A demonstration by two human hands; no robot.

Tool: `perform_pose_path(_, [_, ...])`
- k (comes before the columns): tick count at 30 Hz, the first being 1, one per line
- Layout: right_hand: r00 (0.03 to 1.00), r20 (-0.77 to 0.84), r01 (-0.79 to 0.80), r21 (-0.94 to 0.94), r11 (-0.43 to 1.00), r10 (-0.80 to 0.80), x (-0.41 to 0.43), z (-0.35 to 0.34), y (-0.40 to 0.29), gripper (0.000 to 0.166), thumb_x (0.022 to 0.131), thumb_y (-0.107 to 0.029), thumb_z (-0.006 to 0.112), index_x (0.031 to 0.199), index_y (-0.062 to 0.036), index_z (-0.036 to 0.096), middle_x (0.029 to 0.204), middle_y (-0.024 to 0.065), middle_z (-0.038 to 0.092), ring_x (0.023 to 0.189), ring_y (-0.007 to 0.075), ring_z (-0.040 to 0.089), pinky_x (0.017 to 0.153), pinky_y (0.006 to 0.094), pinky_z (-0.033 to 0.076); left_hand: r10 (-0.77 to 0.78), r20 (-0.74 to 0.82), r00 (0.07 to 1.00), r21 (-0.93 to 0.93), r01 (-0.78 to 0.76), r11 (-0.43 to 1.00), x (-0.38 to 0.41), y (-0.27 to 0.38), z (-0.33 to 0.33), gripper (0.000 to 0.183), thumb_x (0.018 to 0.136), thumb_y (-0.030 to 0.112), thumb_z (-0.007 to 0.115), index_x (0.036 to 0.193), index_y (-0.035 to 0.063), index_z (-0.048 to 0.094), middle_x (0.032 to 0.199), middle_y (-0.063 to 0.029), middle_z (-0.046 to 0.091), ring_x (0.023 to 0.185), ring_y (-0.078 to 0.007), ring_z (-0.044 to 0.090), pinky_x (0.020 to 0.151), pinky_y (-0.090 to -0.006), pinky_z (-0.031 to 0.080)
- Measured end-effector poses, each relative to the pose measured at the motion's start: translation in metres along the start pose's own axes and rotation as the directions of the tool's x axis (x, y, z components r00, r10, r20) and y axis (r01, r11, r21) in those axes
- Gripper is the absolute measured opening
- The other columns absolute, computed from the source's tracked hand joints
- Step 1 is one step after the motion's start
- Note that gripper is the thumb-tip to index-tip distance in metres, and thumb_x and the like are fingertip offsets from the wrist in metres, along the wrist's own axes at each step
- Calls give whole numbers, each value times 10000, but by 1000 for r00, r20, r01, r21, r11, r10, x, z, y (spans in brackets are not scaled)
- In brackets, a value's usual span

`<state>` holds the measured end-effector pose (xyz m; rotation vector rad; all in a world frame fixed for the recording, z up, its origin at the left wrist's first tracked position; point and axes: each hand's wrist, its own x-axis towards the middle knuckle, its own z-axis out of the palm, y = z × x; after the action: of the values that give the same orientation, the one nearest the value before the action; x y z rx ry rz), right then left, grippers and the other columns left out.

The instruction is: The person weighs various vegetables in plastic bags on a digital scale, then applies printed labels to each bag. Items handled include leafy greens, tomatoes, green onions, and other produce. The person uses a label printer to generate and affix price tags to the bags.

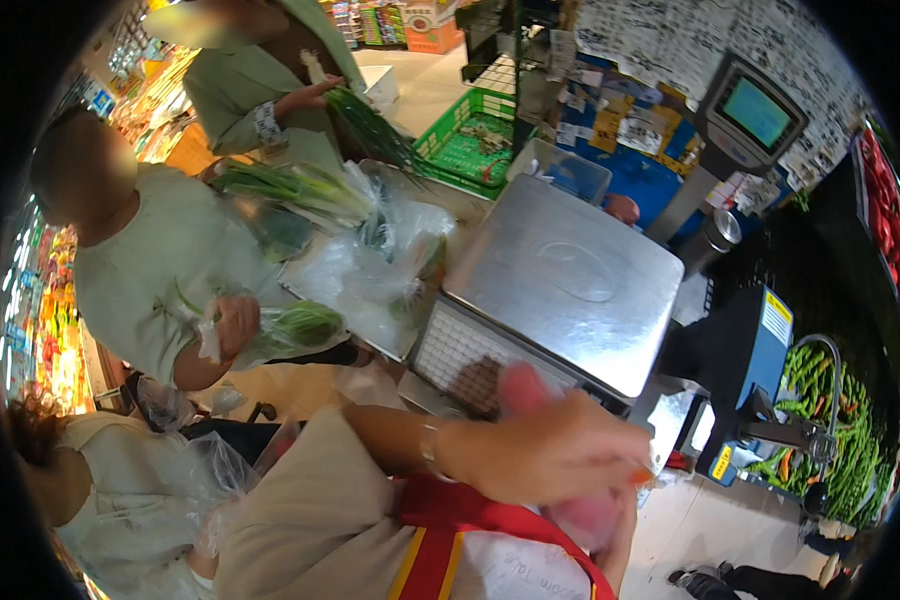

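Observation:
My left hand (555, 446) is blurred by motion, fingers curled, with a metal band at its wrist. It hovers in front of the near side of a weighing scale. Blurred pinkish-red material (526, 388) shows above the hand, and a pink patch (586, 517) below it; I cannot tell what it is. A small orange spot shows by the fingertips. My right hand (621, 534) is low beside the red apron, mostly hidden behind the left. The scale's steel platform (570, 270) bears nothing, and its keypad (454, 352) faces me.
Clear bags of vegetables (390, 277) lie left of the scale. One person holds scallions (367, 127); another grips bagged greens (300, 322). A third person (135, 495) stands lower left. A lit display (757, 112), green crate (469, 139), blue-black machine (754, 390) and green peppers (847, 442) surround the scale.

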<state>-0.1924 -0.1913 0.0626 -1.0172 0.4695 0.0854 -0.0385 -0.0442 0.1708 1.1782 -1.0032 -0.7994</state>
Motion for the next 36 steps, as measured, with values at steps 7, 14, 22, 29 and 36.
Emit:
perform_pose_path(7, [905,422,2,-112,994,45,102,75,24,574,924,-264,446,1396,-74,180,1311,161,403,1081,280,523,898,369,432,-4,-762,648,27,38,999,-96,31,-117,244,857,223,517,748,9,556,626,11,515,583,-81,458,537,-187,357])
perform_pose_path(14, [904,388,-113,-186,976,179,117,75,48,481,920,-237,475,1326,-37,312,1235,174,476,990,281,578,855,353,467,289,-832,474,549,627,553,-149,8,-241,216,812,191,522,730,-6,558,633,-51,559,542,-166,495,520,-274,378])
perform_pose_path(22, [905,364,-107,-303,947,219,134,83,51,361,915,-181,471,1232,-12,438,1174,164,533,954,258,594,825,347,482,22,-883,469,416,803,-428,-177,-77,-303,178,766,182,527,762,86,677,806,-132,655,753,-274,646,610,-400,489])
perform_pose_path(29, [781,620,252,-427,869,78,196,143,66,403,877,-107,541,1251,-23,417,1224,104,494,1072,174,501,857,307,445,-106,-868,485,485,782,-391,-188,-139,-288,141,710,107,534,693,77,671,784,-137,644,786,-268,634,620,-375,494])
perform_pose_path(36, [572,777,770,-396,501,-265,252,264,74,848,592,-239,809,1275,-4,365,1290,177,400,1163,287,422,957,369,346,225,-770,596,602,565,565,-186,-155,-159,329,784,126,569,1065,-38,518,933,-156,570,961,-333,518,843,-378,402])
